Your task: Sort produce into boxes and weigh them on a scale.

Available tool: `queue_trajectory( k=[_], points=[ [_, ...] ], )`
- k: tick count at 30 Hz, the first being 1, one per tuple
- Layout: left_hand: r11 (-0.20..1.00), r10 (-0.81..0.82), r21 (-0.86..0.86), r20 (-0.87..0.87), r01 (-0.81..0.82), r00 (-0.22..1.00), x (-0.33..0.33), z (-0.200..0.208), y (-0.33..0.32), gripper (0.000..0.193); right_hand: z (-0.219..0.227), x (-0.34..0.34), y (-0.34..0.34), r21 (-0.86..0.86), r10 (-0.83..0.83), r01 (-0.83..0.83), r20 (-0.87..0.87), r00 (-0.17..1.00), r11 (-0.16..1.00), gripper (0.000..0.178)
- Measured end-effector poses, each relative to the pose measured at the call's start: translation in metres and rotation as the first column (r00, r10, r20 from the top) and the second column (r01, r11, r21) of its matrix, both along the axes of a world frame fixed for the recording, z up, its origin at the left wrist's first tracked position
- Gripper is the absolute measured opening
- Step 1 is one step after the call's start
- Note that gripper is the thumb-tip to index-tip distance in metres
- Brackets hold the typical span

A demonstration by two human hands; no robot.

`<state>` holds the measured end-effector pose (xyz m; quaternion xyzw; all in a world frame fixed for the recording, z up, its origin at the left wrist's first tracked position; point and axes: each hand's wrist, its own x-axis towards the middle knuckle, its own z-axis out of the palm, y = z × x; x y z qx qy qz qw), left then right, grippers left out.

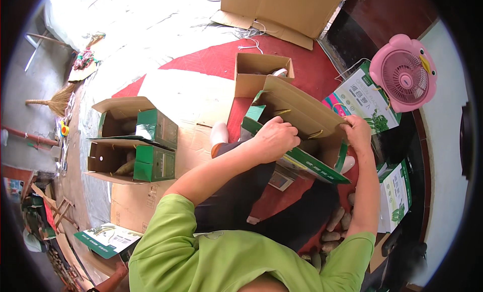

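Note:
An open green-and-brown cardboard carton (314, 169) stands between my legs, its brown lid (302, 106) raised on the far side. Short yellow cords show along the lid's inner face. My left hand (275, 139) reaches over the carton's opening, fingers curled; what they hold, if anything, is hidden. At the lid's right corner, my right hand (357, 134) has its fingers closed on the cardboard edge. Most of the carton's inside is hidden by my left hand and the walls.
Two open green cartons (157, 162) with tubers stand at left. Beyond my carton is a plain brown box (246, 86). A pink fan (405, 78) stands at right above a white-green carton (365, 98). Loose tubers (332, 235) lie by my right leg. Another person's hand (121, 270) shows lower left.

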<state>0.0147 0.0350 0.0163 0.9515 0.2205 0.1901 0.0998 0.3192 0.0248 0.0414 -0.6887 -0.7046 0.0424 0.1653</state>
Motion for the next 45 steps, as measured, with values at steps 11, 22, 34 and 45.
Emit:
queue_trajectory(
  k=[11, 22, 34, 45],
  points=[
    [0.977, 0.187, 0.07, 0.187, -0.203, 0.964, -0.085, 0.068, 0.004, 0.001, 0.118, -0.085, 0.06, 0.073, 0.2, -0.214, 0.161, 0.966, 0.974, 0.014],
    [0.853, 0.431, 0.164, 0.313, -0.495, 0.846, -0.254, 0.231, -0.092, 0.012, 0.275, -0.216, 0.104, 0.073, 0.65, -0.646, -0.034, 0.759, 0.759, 0.013],
    [0.599, 0.769, 0.33, 0.017, -0.73, 0.639, -0.409, 0.318, -0.28, 0.008, 0.279, -0.469, -0.011, 0.163, 0.79, -0.956, 0.538, 0.295, 0.246, 0.024],
    [0.316, 0.942, -0.055, -0.101, -0.947, 0.32, -0.461, 0.171, -0.374, 0.014, 0.091, -0.594, -0.115, 0.098, 0.923, -0.925, -0.155, 0.351, 0.368, 0.016]
  ],
)
